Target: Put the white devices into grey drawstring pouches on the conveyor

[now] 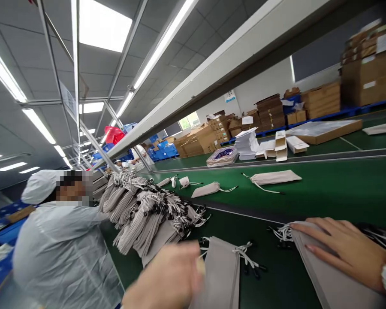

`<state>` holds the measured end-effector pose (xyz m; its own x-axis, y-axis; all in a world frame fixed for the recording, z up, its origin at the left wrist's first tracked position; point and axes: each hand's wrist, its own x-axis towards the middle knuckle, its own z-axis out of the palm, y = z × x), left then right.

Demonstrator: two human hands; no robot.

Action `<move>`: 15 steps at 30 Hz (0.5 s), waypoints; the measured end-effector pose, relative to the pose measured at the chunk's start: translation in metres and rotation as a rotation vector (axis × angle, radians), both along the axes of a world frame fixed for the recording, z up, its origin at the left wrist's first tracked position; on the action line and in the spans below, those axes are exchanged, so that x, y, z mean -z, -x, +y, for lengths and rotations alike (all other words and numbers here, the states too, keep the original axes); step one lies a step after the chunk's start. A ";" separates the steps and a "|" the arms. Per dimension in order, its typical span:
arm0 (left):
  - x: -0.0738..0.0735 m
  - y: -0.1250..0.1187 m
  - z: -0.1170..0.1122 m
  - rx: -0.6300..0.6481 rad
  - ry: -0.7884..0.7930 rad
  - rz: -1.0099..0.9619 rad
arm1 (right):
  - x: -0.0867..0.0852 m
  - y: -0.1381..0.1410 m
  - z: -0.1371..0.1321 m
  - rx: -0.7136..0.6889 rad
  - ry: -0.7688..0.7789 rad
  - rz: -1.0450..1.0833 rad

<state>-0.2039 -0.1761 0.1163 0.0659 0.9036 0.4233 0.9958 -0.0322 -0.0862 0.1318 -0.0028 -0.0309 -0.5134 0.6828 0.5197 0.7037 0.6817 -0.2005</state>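
Observation:
My right hand (344, 244) lies with its fingers stretched out across a stack of grey drawstring pouches (328, 279) at the right. White cords with black ends stick out from that stack's far end. My left hand (170, 274) is smeared by motion at the bottom centre, so its finger posture is unclear. Beside it, partly covered, is a smaller group of grey pouches (221, 270) with cords toward the far side. Whether the left hand touches these pouches I cannot tell. Beyond it rises a big heap of bundled grey pouches (138, 223).
Single pouches (276, 177) lie on the green conveyor belt (341, 184). A co-worker in white (61, 244) stands at the left, an arm reaching behind the heap. Past the belt are a basket (223, 156), white papers (245, 143) and small boxes (281, 146). A beam (212, 73) crosses overhead.

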 end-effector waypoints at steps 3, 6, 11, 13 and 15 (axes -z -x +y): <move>-0.014 0.039 0.045 -0.113 -0.185 -0.007 | 0.000 -0.002 0.001 -0.015 0.004 -0.004; -0.017 0.096 0.066 -0.382 -0.423 0.104 | -0.003 -0.003 0.000 -0.024 0.008 -0.015; -0.002 0.158 0.061 -0.605 -0.057 0.141 | -0.005 -0.003 -0.001 -0.026 0.013 -0.048; 0.001 0.161 0.063 -0.597 -0.050 0.131 | -0.005 -0.003 0.000 -0.020 0.010 -0.061; -0.002 0.156 0.068 -0.617 -0.064 0.120 | -0.006 -0.004 0.000 -0.013 0.008 -0.076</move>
<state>-0.3600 -0.1084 0.1183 -0.4089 0.7637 0.4995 0.8129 0.5536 -0.1809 0.1358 -0.0032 -0.0250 -0.5599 0.6801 0.4733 0.7083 0.6892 -0.1525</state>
